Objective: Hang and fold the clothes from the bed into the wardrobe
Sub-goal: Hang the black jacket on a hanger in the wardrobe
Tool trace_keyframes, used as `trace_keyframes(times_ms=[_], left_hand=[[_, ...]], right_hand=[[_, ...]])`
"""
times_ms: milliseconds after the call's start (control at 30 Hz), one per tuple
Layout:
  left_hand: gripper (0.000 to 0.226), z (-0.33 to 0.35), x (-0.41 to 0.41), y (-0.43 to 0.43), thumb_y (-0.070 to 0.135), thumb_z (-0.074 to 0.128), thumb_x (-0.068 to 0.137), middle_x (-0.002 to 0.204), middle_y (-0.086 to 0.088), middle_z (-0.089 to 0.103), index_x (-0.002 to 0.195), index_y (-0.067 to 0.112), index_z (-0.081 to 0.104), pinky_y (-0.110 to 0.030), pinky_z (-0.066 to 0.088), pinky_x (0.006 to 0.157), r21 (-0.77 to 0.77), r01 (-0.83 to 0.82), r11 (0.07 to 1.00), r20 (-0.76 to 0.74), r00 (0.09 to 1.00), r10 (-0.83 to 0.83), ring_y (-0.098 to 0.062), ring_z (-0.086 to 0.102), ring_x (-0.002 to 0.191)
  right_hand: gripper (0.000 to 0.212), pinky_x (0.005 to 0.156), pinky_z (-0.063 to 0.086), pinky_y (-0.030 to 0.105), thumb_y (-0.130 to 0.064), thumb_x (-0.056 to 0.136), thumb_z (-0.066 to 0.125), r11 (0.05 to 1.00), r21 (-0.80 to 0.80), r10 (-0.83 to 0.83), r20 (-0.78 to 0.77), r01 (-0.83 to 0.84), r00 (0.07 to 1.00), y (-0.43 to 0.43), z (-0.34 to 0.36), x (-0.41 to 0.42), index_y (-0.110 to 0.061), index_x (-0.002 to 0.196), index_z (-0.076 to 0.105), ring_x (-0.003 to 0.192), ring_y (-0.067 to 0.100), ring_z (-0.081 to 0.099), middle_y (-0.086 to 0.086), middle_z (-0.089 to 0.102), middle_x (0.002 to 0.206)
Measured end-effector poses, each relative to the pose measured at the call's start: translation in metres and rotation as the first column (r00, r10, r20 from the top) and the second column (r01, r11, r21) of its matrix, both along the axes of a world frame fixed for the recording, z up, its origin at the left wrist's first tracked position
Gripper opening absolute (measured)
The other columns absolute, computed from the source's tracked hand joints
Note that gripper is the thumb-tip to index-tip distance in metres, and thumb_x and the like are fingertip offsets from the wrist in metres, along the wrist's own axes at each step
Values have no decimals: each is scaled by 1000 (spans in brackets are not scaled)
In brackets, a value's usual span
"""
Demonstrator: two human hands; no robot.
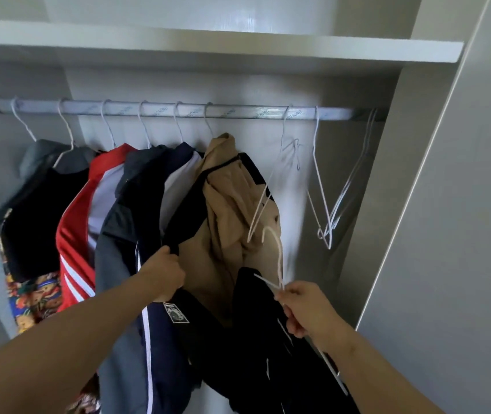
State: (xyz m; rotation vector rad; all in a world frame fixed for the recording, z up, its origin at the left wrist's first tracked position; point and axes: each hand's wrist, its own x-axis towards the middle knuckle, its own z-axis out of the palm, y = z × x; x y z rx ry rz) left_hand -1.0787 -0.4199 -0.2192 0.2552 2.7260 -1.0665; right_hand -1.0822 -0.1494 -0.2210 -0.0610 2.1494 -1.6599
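Nearest, the right hand (304, 312) has its fingers curled in a pinch on the neck of a thin white wire hanger (280, 261), hook up and turned left. A dark garment (256, 339), soft and limp, hangs from it at chest height in front of the rail's clothes. The left hand (163, 276) is closed in a fist on a fold of black cloth. Whether that fold belongs to the held garment or to the tan jacket (226, 210) behind cannot be told.

The step in hand looks like hanging. The next move probably calls for lifting the hook over the rail (244, 112) into the gap right of the tan jacket, while the left hand keeps the hung clothes aside.

Further back, six garments crowd the smooth grey rail on wire hooks, among them a glossy red top (73, 222). To the right, empty hangers (327, 231) dangle tangled. A flat white shelf (208, 52) lies above.
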Motion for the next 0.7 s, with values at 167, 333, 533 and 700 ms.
trace_keyframes(times_ms=[167, 333, 533, 700], left_hand=[[28, 17, 1, -4, 27, 53, 78, 103, -3, 66, 99, 16, 67, -37, 27, 92, -27, -68, 997, 56, 996, 70, -24, 57, 99], [36, 26, -4, 6, 43, 47, 82, 99, -7, 67, 92, 15, 67, -34, 29, 79, 255, -76, 964, 64, 996, 62, -27, 59, 95], [19, 61, -33, -13, 32, 49, 89, 94, 3, 58, 88, 20, 64, -31, 47, 73, 736, 170, 655, -370, 912, 179, -19, 57, 95], [36, 78, -86, -4, 20, 47, 90, 149, 0, 23, 126, 27, 52, -37, 28, 104, 650, 226, 726, -503, 844, 187, -28, 26, 130]], right_hand=[[17, 32, 35, 17, -13, 92, 52, 993, -40, 113, -36, -114, 993, -24, 16, -1, -10, 76, 58, 32, 17, 52, -1, 53, 43], [17, 31, 33, 14, -7, 89, 54, 987, -159, 33, 2, -32, 999, -59, 36, -15, -7, 72, 56, 27, 12, 46, 0, 54, 39], [22, 30, 21, 10, 1, 89, 50, 922, -295, -193, 211, 250, 958, -81, 54, -41, -7, 68, 49, 24, 7, 30, 1, 44, 38], [21, 28, 17, 11, 7, 87, 39, 835, -389, -308, 256, 390, 916, -67, 62, -63, -5, 70, 46, 24, 6, 25, 4, 40, 51]])
